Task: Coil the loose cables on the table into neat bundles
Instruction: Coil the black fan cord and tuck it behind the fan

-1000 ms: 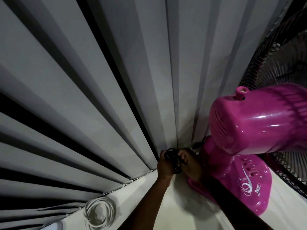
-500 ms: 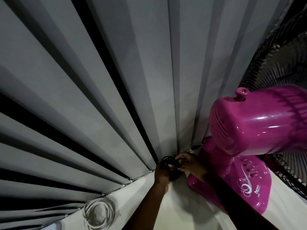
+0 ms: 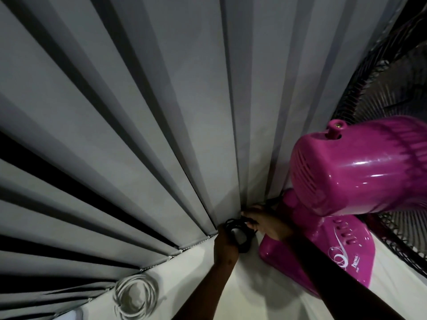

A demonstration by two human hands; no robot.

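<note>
A black cable, partly wound into loops, sits at the foot of the blinds beside the fan's base. My left hand grips the loops from below. My right hand reaches over from the right, fingers pinching a strand at the top of the coil. The cable's far end runs off behind the fan base, hidden. A white cable lies coiled in a round bundle on the white table at the lower left.
Grey vertical blinds rise right behind the hands. A pink table fan with a black wire cage stands close on the right, its base touching my right forearm.
My right hand has opened off the coil and moved up and right to pinch a strand. My left hand stays on the loops, shifted slightly left.
</note>
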